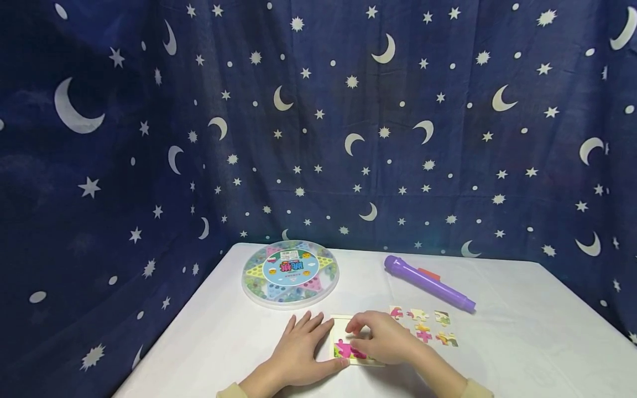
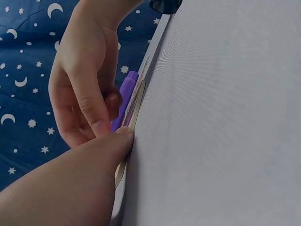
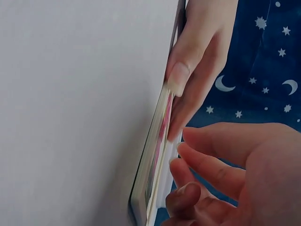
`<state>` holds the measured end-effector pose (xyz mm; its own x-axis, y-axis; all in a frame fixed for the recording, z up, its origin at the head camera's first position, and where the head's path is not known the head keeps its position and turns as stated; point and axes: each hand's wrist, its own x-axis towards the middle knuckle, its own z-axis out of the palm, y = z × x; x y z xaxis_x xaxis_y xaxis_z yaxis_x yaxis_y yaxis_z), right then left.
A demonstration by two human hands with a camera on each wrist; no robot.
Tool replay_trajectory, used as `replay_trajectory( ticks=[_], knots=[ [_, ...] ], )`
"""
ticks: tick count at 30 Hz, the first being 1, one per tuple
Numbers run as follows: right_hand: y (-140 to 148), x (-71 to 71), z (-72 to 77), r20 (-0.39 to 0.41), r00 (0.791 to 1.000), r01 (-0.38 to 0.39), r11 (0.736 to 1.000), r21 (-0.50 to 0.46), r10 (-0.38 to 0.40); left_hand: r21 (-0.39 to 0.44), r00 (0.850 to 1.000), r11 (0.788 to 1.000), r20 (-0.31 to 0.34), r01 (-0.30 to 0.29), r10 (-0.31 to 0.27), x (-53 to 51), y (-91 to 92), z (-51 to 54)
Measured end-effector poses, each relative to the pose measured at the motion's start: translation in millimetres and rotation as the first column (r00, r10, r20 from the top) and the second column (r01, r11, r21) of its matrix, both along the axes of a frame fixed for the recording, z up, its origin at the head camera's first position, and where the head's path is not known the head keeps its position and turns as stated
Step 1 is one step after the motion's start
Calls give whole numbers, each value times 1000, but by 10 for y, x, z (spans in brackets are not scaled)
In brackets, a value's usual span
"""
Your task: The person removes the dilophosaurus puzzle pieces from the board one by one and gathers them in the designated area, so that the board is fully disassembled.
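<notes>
A small cream puzzle tray [image 1: 341,318] lies on the table between the hands, with pink and green pieces [image 1: 343,349] fitted along its near side. My left hand [image 1: 301,354] rests palm down with fingers spread, its thumb pressing the tray's near edge and its fingertips by the left rim. Over the tray's right part, my right hand [image 1: 385,338] has loosely bent fingers, thumb and index apart. In the right wrist view, those fingers [image 3: 211,169] hold nothing visible. Loose jigsaw pieces [image 1: 447,339] lie in rows right of the tray, some hidden behind the right hand.
A round, clear-rimmed Chinese checkers box [image 1: 291,272] stands at the back left. At the back right lies a purple stick [image 1: 430,283] with a rounded head and a red part beside it. White cloth [image 1: 517,331] covers the table; a dark star-and-moon curtain [image 1: 328,110] hangs behind.
</notes>
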<state>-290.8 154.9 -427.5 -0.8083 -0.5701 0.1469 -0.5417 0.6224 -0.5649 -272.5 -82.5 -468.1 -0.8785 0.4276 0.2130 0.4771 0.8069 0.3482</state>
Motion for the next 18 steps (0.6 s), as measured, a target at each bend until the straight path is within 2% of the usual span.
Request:
replay_trajectory(
  ticks=[8, 18],
  knots=[
    [-59, -2, -33, -29, 998, -48, 999, 19, 49, 10, 1000, 1000, -28, 9, -9, 16, -12, 28],
    [-80, 17, -75, 3, 997, -73, 997, 1, 73, 16, 1000, 1000, 0, 11, -11, 41, 2, 35]
  ],
)
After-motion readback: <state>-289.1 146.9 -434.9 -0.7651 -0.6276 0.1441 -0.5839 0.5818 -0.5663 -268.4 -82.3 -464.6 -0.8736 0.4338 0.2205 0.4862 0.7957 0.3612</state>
